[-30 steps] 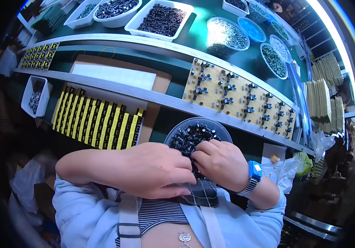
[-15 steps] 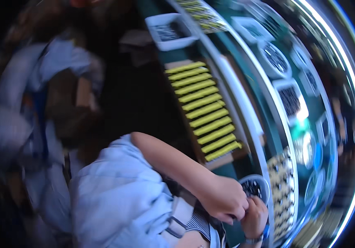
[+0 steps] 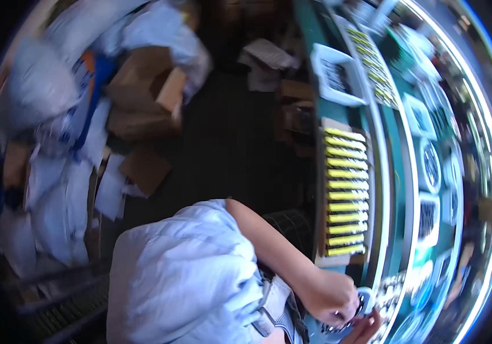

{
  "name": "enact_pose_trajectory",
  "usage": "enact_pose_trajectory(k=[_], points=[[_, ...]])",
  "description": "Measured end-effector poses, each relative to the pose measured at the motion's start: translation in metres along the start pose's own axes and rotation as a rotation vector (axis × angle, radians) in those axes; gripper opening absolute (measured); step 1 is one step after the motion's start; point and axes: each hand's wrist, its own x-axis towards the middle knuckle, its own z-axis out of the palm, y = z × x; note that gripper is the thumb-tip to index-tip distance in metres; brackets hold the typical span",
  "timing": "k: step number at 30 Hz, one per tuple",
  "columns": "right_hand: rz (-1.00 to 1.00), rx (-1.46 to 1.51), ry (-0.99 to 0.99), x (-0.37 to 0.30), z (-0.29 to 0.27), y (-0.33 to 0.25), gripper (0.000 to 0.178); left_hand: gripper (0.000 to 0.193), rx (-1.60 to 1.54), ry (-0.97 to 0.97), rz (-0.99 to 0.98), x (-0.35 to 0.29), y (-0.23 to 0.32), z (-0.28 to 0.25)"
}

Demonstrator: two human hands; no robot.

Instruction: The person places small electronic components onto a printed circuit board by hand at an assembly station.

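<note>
Head view: the left hand bends over a round bowl of small dark parts, its fingers curled inward; whether they grip a part cannot be told. The right hand, just to its right, is cut off at the near edge, fingers slightly bent and blurred, their hold likewise unclear. The bowl stands near right, partly hidden by the 2 hands. Farther along lie rows of yellow-and-black blocks, then a white tray. Far left, an open cardboard box sits beside white bags.
</note>
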Motion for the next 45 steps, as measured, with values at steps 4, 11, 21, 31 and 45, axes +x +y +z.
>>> enact_pose_trajectory(k=[4,11,21,31,45], points=[[-0.127,-0.107,-0.022,0.0,0.029,-0.112,0.016,0.018,0.04,-0.174,-0.235,0.02,0.003,-0.015],[-0.327,-0.291,-0.07,-0.004,0.014,-0.107,0.031,0.018,-0.017,-0.484,-0.22,0.054,-0.017,-0.01],[0.141,0.094,0.223,0.001,-0.012,-0.071,0.021,0.033,0.756,-0.478,0.185,0.117,-0.119,0.006],[0.257,0.17,0.294,0.029,-0.024,-0.045,0.024,0.041,0.935,-0.539,0.083,0.126,-0.151,0.001],[0.254,-0.241,-0.002,0.075,-0.029,-0.021,0.007,0.015,0.376,-1.062,0.219,0.092,-0.064,0.019]])
